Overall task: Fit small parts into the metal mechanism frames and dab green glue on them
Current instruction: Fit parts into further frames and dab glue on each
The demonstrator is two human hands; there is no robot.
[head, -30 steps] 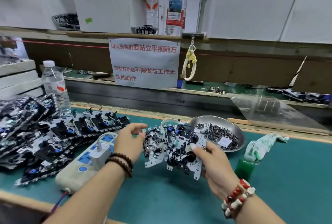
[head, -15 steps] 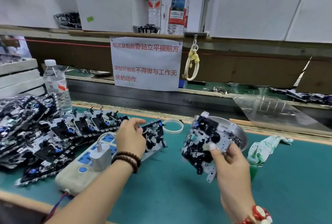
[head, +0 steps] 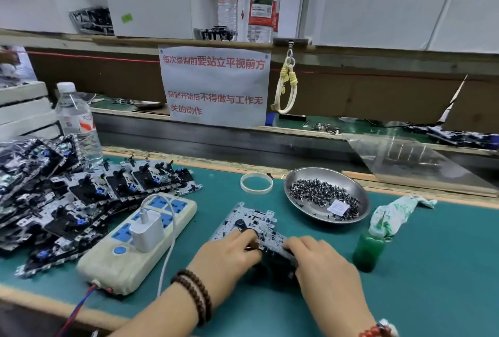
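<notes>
Both hands, left hand [head: 229, 255] & right hand [head: 321, 261], pinch frame [head: 251, 222] near edge; open mat [head: 432, 282] to right.

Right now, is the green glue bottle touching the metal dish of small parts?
Apart. The head view shows bare green mat between the green glue bottle and the metal dish; the bottle stands nearer the person, right of the dish.

Green-topped bench [head: 405, 296]. Lying directly on it: heaped mechanism frames [head: 48, 196] at left, power strip [head: 113, 253], water bottle [head: 78, 123], tape ring [head: 256, 182], metal dish [head: 361, 196] of small parts, stained rag [head: 397, 209], green glue bottle [head: 368, 250], one frame [head: 251, 222] near centre.
</notes>
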